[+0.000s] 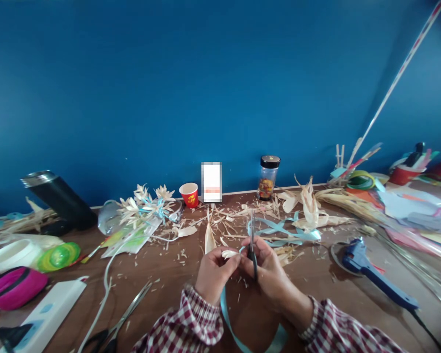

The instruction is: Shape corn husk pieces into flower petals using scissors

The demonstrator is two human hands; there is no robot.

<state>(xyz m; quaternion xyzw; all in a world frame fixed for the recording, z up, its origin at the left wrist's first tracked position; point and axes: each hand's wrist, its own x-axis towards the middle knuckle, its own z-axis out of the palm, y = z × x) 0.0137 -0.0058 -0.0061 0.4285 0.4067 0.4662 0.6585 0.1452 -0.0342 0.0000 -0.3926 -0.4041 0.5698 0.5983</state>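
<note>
My left hand is closed, pinching a small cream petal-like piece of dried husk between thumb and fingers. Close beside it, my right hand is closed round dark-handled scissors, whose blades point up and away from me. The fingertips of both hands nearly meet. A light blue ribbon hangs below them and curls on the table; where its upper end is gripped is hidden by the fingers. Just beyond the hands lie a pointed husk leaf and more blue ribbon.
A second pair of scissors and a white power strip lie at left. Husk flowers, a red paper cup and a lidded jar stand along the wall. At right rests a blue glue gun. Husk scraps litter the table.
</note>
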